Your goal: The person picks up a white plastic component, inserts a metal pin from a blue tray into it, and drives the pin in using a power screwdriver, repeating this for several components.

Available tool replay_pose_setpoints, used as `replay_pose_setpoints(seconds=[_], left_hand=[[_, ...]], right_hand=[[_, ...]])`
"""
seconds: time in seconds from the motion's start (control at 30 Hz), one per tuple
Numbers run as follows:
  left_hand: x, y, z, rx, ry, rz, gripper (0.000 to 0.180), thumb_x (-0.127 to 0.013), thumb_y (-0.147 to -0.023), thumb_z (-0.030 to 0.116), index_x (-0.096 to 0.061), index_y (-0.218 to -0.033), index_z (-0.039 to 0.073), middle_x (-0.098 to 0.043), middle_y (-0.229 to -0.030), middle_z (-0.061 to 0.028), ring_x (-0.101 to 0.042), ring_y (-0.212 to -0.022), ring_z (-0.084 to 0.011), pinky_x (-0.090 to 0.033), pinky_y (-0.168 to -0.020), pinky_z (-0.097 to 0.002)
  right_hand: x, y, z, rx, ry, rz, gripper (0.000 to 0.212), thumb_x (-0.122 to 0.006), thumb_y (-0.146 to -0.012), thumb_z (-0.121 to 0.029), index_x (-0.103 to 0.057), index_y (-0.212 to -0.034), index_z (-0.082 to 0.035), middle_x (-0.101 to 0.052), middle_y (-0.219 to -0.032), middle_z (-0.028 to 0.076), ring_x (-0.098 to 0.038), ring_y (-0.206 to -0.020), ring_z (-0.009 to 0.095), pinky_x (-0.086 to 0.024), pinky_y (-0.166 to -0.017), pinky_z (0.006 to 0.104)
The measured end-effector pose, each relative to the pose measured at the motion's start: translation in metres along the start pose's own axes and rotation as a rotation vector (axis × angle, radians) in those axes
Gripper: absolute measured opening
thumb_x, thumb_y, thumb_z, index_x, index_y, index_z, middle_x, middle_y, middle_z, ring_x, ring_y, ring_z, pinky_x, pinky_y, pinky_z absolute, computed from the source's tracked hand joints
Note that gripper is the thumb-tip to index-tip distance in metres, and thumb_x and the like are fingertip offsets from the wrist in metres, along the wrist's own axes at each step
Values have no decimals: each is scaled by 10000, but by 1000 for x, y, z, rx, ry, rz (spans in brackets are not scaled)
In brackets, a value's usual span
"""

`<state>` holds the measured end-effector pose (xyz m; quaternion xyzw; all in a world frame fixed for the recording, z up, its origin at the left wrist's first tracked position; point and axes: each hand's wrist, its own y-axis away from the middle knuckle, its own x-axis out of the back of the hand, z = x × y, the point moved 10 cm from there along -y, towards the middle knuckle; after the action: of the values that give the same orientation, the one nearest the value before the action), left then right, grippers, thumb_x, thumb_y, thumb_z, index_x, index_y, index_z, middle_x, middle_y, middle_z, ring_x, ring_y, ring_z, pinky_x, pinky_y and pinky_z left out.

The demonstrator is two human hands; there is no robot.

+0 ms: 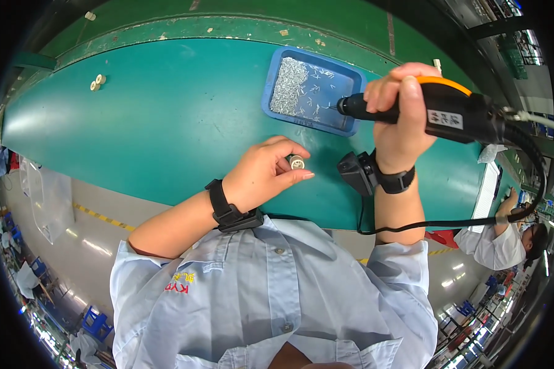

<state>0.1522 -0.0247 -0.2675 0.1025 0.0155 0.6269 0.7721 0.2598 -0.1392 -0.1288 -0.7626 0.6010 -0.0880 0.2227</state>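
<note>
My left hand (263,170) grips a small, round, cream-coloured part (297,163) between thumb and fingers, just above the green table. Recessed details show on its upward face. My right hand (402,114) is wrapped around a black electric screwdriver (440,111) with an orange strip, held level with its tip pointing left. That tip is over the right part of a blue tray (271,86). Many small silver screws (289,83) are heaped in the tray's left half, with several scattered toward its middle. Whether a screw sits on the tip is too small to tell.
Two cream parts (98,82) lie at the table's far left. A black cable (538,166) curves down from the screwdriver's rear. Black straps with small devices sit on both my wrists. At the right, another person (495,246) works by the table. A green ledge (228,31) runs behind.
</note>
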Motion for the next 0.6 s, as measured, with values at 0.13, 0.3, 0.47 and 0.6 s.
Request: replay_pose_setpoints(seconds=[0.13, 0.3, 0.47, 0.6], left_hand=[[4, 0, 7, 5, -31, 7, 281, -708, -776, 135, -594, -1005, 19, -541, -887, -38, -544, -592, -42, -437, -566, -200], [10, 0, 18, -17, -91, 35, 315, -720, -761, 175, -587, -992, 9, -554, -891, -69, -549, -565, -81, -448, -555, -225], [29, -8, 42, -49, -196, 94, 314, -725, -744, 204, -596, -954, 10, -563, -891, -92, -560, -560, -133, -461, -544, -256], [40, -30, 80, -302, -444, 184, 311, -730, -709, 184, -609, -955, 38, -568, -882, -82, -570, -654, -208, -471, -603, -289]], right_hand=[[0, 1, -20, 37, -39, -32, 202, -444, -874, -203, -481, -930, -13, -405, -563, 27, -397, -474, 133, -369, -516, 305], [3, 1, -30, 90, -46, -28, 218, -441, -875, -225, -488, -927, -18, -405, -563, 29, -389, -483, 132, -367, -524, 302], [9, 2, -24, 56, -83, 24, 230, -445, -875, -246, -507, -925, -30, -391, -562, 22, -383, -490, 130, -365, -534, 307], [6, 1, -30, 65, -129, 21, 234, -431, -876, -254, -506, -921, -37, -384, -563, 14, -379, -491, 126, -361, -536, 302]])
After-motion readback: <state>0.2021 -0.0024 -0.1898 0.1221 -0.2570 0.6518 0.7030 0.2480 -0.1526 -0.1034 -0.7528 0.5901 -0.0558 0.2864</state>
